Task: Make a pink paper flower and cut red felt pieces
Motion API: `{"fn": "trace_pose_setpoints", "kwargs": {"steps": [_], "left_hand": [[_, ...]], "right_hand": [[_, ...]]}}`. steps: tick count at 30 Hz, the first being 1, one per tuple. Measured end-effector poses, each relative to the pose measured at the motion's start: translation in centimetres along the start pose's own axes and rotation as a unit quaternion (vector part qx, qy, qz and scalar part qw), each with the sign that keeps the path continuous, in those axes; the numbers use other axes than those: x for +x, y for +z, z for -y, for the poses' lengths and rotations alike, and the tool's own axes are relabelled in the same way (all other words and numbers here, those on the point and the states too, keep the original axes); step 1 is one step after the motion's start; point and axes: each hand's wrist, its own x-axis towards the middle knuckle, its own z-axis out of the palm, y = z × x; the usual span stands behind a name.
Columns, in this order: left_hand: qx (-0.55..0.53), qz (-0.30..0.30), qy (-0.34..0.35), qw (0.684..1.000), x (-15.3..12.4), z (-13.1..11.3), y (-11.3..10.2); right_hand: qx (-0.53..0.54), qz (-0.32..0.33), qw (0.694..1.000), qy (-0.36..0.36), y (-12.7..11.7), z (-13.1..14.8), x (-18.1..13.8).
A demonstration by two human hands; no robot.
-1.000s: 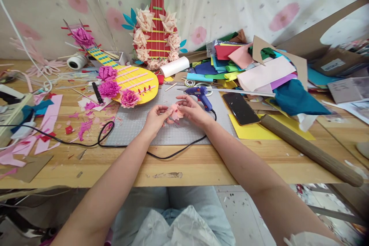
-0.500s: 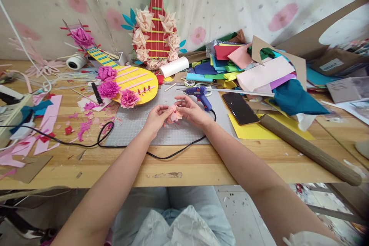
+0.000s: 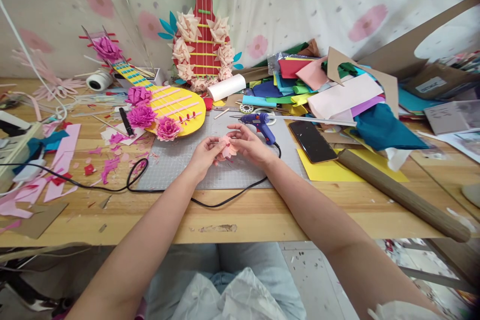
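Note:
A small light-pink paper flower (image 3: 227, 148) is held between both hands above the grey cutting mat (image 3: 168, 170). My left hand (image 3: 205, 155) pinches its left side with thumb and fingers. On the other side, my right hand (image 3: 249, 145) grips the petals, its upper fingers partly raised. Fingers cover part of the flower. Just beyond my right hand lies a blue glue gun (image 3: 261, 124), its black cord curving over the mat. A yellow paper guitar (image 3: 183, 105) with magenta and pink paper flowers rests to the left.
A red paper guitar (image 3: 202, 50) with pale flowers stands against the curtain. Coloured paper (image 3: 292, 85) is heaped at the back right. A phone (image 3: 313, 141) and a long brown tube (image 3: 405, 195) lie on the right. Pink scraps (image 3: 63, 155) cover the left side.
Almost nothing differs; both hands keep the pink paper flower in the same place, with only a very slight shift of it between the fingers.

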Motion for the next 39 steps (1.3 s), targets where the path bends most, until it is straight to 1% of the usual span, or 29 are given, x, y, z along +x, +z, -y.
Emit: {"fn": "trace_pose_setpoints", "kwargs": {"steps": [4,6,10,15,22,25,28,30,33,35,39], "left_hand": [[-0.025,0.023,-0.013,0.999,0.0,0.0,0.0],[-0.023,0.025,-0.008,0.999,0.0,0.0,0.0],[-0.01,0.006,0.006,1.0,0.0,0.0,0.2],[-0.041,-0.013,0.002,0.999,0.1,-0.3,0.0],[-0.021,-0.028,0.03,0.999,0.2,-0.5,-0.6],[-0.04,-0.063,0.037,0.997,0.8,-0.5,-0.9],[-0.039,-0.125,0.054,0.99,1.8,-0.4,-1.1],[-0.012,-0.159,0.068,0.985,2.5,-0.3,-1.1],[0.042,-0.184,0.071,0.979,3.2,0.0,-1.3],[0.075,-0.202,0.075,0.974,3.3,0.3,-1.6],[0.133,-0.248,0.102,0.954,3.0,0.8,-2.5]], "right_hand": [[0.012,0.001,1.0,-0.002,-0.1,-0.1,0.1],[0.016,0.0,1.0,-0.005,-0.1,-0.1,0.1],[0.018,-0.001,1.0,-0.006,-0.3,-0.2,0.2],[0.012,-0.022,1.0,-0.008,-0.4,-0.2,0.4],[-0.033,-0.024,0.999,-0.01,-0.7,0.0,0.5],[-0.075,-0.027,0.996,-0.034,-1.4,-0.1,0.5],[-0.148,-0.044,0.986,-0.061,-2.0,-0.2,0.4],[-0.2,-0.055,0.976,-0.069,-2.2,-0.2,0.4],[-0.27,-0.064,0.958,-0.075,-2.5,0.1,0.2],[-0.317,-0.058,0.943,-0.083,-2.7,0.4,0.1],[-0.408,-0.046,0.907,-0.093,-3.0,0.7,-0.2]]}}
